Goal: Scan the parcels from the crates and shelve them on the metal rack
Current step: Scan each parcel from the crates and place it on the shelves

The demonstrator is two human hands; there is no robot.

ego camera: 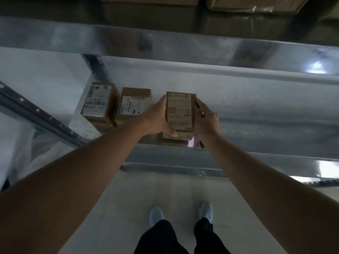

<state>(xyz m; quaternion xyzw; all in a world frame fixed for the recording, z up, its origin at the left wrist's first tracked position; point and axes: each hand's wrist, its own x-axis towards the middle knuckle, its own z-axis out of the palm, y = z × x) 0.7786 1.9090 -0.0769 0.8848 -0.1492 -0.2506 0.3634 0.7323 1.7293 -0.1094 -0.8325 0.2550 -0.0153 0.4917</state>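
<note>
I hold a small brown cardboard parcel (180, 114) with a printed label on top, over the front of the metal rack's shelf (256, 107). My left hand (158, 119) grips its left side, thumb along the lower edge. My right hand (206, 121) grips its right side with curled fingers; a dark object shows under this hand, unclear what. Whether the parcel rests on the shelf or hovers just above it I cannot tell. Two more labelled parcels stand to its left: one (134, 106) close by, another (98, 101) near the rack's upright post.
A metal beam (165, 44) of the upper shelf runs across the top, with large cardboard boxes (247, 8) above it. A perforated diagonal brace (36, 110) crosses at left. The shelf stretches to the right of the parcel. My feet (181, 213) stand on the pale floor below.
</note>
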